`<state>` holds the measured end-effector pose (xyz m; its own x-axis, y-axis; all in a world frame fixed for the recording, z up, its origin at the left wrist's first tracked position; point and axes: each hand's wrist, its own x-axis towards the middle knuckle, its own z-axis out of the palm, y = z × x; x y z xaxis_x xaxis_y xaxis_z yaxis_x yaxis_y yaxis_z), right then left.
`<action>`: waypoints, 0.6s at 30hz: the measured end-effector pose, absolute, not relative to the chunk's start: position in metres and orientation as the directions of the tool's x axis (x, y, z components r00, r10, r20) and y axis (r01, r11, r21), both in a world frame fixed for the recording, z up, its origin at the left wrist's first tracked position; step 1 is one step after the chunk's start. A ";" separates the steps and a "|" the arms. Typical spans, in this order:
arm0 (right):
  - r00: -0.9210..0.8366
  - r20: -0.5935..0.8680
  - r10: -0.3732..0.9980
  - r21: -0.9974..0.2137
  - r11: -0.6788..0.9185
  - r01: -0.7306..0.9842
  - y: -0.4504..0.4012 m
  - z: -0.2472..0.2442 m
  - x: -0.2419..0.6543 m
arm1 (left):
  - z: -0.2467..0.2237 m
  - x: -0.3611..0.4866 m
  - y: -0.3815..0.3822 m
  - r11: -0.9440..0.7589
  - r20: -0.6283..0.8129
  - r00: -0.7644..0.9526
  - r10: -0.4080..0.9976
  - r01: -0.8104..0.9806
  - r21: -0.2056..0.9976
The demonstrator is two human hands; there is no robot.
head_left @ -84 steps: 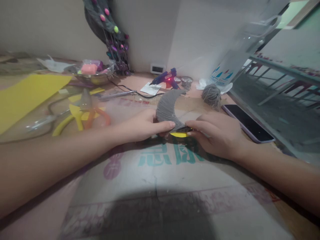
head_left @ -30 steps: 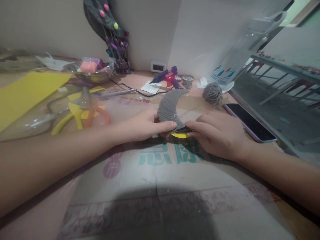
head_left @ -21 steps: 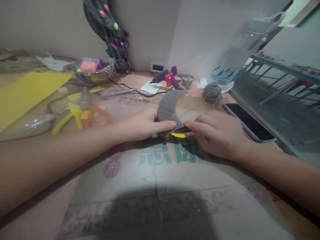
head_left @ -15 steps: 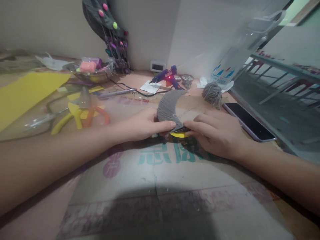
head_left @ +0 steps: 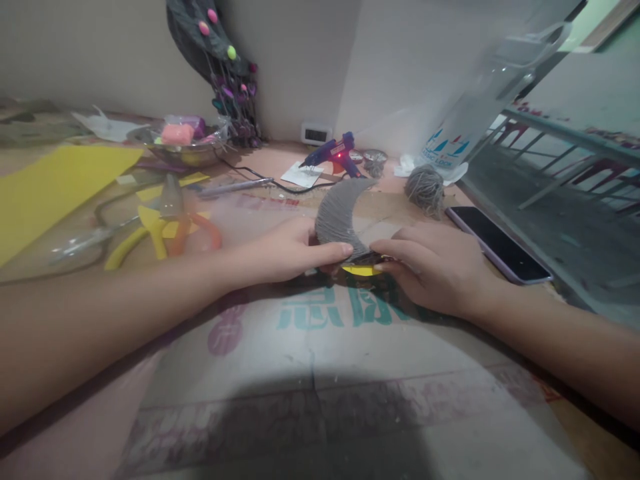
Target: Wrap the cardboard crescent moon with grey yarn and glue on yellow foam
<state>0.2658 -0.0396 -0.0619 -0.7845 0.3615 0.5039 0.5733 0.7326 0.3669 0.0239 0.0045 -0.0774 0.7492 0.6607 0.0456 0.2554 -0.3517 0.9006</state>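
Note:
A crescent moon shape wound in grey yarn point(head_left: 336, 210) is held up over the cardboard, its upper tip curving to the right. My left hand point(head_left: 295, 250) grips its lower left side, thumb lying on the yarn and fingers behind. At the lower end my right hand point(head_left: 430, 263) pinches the edge between thumb and forefinger; whether a yarn strand is in that pinch cannot be made out. A strip of yellow point(head_left: 361, 271) shows beneath the wound part. Behind the right hand lies a ball of grey yarn point(head_left: 424, 190).
A glue gun point(head_left: 333, 153) with a red light stands near the wall, its black cord running left. Pliers point(head_left: 165, 223) and yellow sheets point(head_left: 65, 187) lie left. A phone point(head_left: 497, 243) and plastic bottle point(head_left: 460, 100) are right. Printed cardboard point(head_left: 300, 387) covers the front.
Both hands keep their hold on the crescent. The right fingertips have shifted very slightly at its lower end; the rest of the scene looks the same.

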 end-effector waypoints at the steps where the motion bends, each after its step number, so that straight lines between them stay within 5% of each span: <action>1: -0.784 0.503 0.363 0.365 0.733 0.574 -0.040 -0.062 0.266 | -0.077 0.024 0.005 -0.358 0.047 0.749 0.661 0.260 0.897; 18: -0.818 0.483 0.312 0.455 0.709 0.539 -0.041 -0.060 0.262 | -0.076 0.026 0.005 -0.348 0.070 0.742 0.667 0.228 0.909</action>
